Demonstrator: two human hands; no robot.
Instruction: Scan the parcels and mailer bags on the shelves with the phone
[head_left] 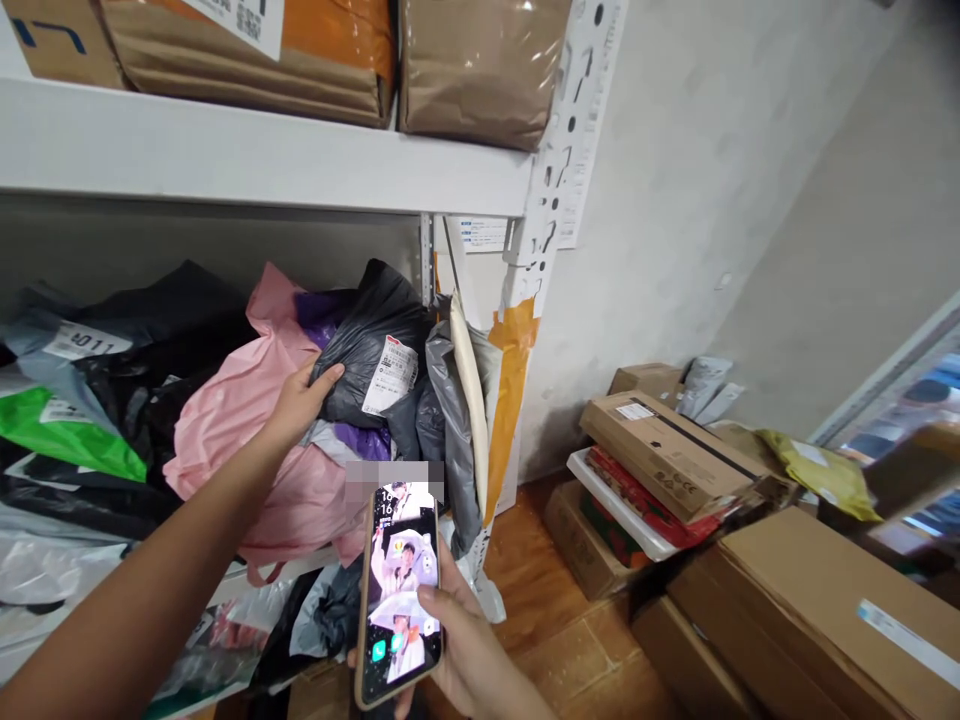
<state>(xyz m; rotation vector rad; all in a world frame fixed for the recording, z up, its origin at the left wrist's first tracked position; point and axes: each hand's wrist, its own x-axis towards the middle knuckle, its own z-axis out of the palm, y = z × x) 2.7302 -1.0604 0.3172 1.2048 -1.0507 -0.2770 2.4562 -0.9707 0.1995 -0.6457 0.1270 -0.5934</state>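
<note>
My left hand [301, 402] reaches into a white shelf and grips a black plastic parcel [367, 345] with a white shipping label [391, 376]. The parcel rests on a pink bag [247, 420] among several soft mail bags. My right hand [469, 650] is low in the middle, holding a smartphone [399, 592] upright with its screen lit, thumb on the screen's edge.
The shelf board above [225, 150] carries brown wrapped parcels [480, 70]. A green bag [60, 435] and grey bags lie on the left. Cardboard boxes [667, 455] are stacked on the wooden floor [555, 620] at right, by a grey wall.
</note>
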